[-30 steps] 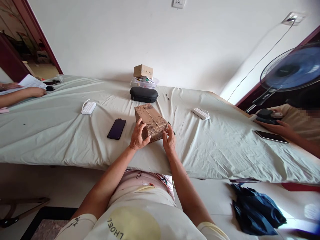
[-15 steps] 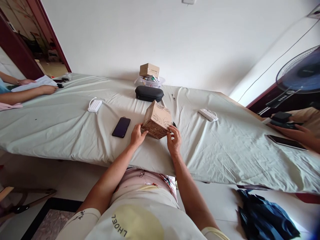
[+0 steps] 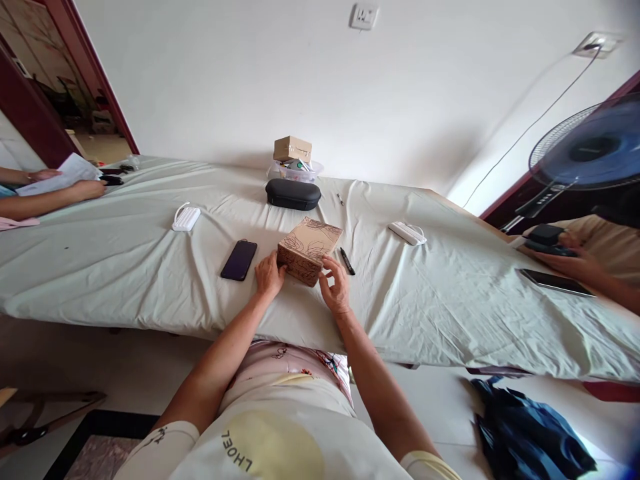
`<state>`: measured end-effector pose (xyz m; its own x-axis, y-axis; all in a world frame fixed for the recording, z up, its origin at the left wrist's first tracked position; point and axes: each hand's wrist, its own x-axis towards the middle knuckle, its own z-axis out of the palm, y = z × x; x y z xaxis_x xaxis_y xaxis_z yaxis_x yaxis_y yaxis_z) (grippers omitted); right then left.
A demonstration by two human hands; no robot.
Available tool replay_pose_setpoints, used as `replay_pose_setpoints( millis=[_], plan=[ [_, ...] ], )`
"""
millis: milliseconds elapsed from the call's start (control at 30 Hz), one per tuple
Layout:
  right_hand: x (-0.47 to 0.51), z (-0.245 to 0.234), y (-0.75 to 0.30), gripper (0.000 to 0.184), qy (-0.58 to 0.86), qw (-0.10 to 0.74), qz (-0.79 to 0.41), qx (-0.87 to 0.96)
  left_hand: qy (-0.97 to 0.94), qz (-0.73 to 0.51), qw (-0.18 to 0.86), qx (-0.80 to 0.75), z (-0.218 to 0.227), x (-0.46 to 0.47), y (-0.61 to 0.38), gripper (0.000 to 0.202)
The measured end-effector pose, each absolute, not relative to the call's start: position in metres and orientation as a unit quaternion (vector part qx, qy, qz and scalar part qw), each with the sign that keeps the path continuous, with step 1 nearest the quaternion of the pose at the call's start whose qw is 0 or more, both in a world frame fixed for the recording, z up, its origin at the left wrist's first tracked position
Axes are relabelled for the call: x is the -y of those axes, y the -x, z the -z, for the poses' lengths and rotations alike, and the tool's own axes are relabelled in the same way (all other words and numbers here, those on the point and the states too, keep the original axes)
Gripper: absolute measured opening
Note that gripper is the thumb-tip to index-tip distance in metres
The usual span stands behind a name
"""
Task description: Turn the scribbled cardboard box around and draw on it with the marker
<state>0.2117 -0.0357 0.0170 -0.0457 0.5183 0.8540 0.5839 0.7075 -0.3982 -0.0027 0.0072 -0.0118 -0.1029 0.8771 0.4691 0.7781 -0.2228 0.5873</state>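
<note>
A brown cardboard box (image 3: 310,241) covered with dark scribbled lines sits in front of me on the cloth-covered table, its top and near side showing. My left hand (image 3: 270,275) grips its left near corner, with the thumb at the front face and the other fingers partly hidden. At the right near edge, my right hand (image 3: 335,283) holds the box between thumb and curled fingers. Just right of the box lies a black marker (image 3: 347,261). A dark phone (image 3: 239,260) is on the cloth left of my left hand.
Behind the box are a black case (image 3: 293,194) and a plastic tub (image 3: 311,175) with a small carton (image 3: 293,148) on top. White power banks (image 3: 187,218) lie left and right. One person holds papers at far left; another holds a dark device at far right. A fan (image 3: 590,147) stands right.
The box has come down from a tilted pose to sit flatter on the table, and both hands lowered with it. The marker beside it is now more fully visible. My view has shifted slightly.
</note>
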Motion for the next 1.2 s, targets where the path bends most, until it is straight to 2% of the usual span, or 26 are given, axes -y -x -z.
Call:
replay_pose_setpoints(
  millis=[100, 233, 367, 467, 567, 700, 1000, 1200],
  plan=[
    [0.039, -0.017, -0.204, 0.041, 0.331, 0.538, 0.043, 0.774, -0.663, -0.470, 0.062, -0.579, 0.016, -0.009, 0.002, 0.069],
    [0.041, -0.015, -0.197, 0.053, 0.295, 0.497, 0.050, 0.814, -0.687, -0.529, 0.037, -0.496, 0.010, -0.004, -0.001, 0.076],
    [0.042, -0.012, -0.194, 0.055, 0.297, 0.475, 0.039, 0.827, -0.747, -0.518, 0.020, -0.417, -0.001, 0.005, -0.002, 0.062],
    [0.040, -0.011, -0.193, 0.052, 0.301, 0.484, 0.026, 0.821, -0.770, -0.510, 0.014, -0.384, -0.006, 0.008, -0.001, 0.061],
    [0.038, -0.012, -0.191, 0.047, 0.315, 0.497, 0.014, 0.809, -0.773, -0.495, 0.017, -0.396, -0.008, 0.009, -0.001, 0.062],
    [0.035, -0.013, -0.195, 0.043, 0.392, 0.494, 0.024, 0.776, -0.767, -0.482, 0.028, -0.422, -0.009, 0.009, -0.005, 0.048],
    [0.015, -0.005, -0.232, 0.049, 0.536, 0.530, 0.095, 0.650, -0.767, -0.484, 0.060, -0.417, -0.008, 0.005, -0.005, 0.037],
    [0.010, 0.007, -0.244, 0.055, 0.570, 0.574, 0.055, 0.586, -0.752, -0.496, 0.078, -0.427, -0.006, 0.002, -0.001, 0.038]
  ],
)
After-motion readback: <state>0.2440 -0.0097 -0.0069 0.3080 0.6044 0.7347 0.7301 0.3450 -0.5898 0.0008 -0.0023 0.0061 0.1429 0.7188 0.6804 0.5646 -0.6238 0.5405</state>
